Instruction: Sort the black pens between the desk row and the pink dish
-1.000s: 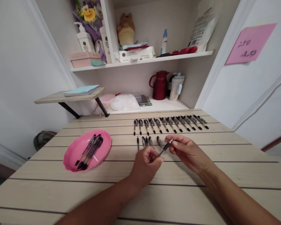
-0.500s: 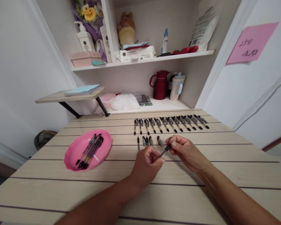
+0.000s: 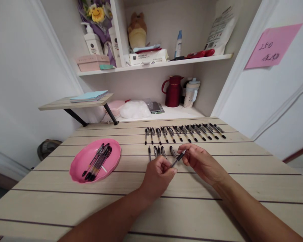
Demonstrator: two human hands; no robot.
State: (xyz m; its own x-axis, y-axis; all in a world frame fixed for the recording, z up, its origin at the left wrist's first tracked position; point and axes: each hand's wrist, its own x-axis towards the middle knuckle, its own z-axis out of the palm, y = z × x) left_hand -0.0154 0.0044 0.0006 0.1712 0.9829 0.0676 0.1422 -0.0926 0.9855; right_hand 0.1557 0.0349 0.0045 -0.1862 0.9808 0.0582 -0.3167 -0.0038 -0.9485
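Observation:
A pen (image 3: 178,159) with a clear barrel and black grip is held at a slant above the table, uncapped, its pale tip pointing up to the right. My left hand (image 3: 158,176) is closed around the barrel's lower end. At the tip, the fingers of my right hand (image 3: 200,164) are pinched together; part of the tip is covered by them. Just beyond my hands lie a pen (image 3: 149,154) and several black caps (image 3: 172,151), partly hidden. Farther back, several pens (image 3: 180,133) lie in a row with caps beside them.
On the left, a pink dish (image 3: 75,168) contains several capped pens (image 3: 97,163) and a small white strip. Behind it stands a small raised shelf (image 3: 65,103) with black legs. A red jug (image 3: 173,92) and a pale cup (image 3: 191,94) stand at the back of the slatted table (image 3: 131,205).
My right fingers have shifted from the black grip up to the tip, so the grip and pale tip now show. My left hand keeps its hold on the barrel.

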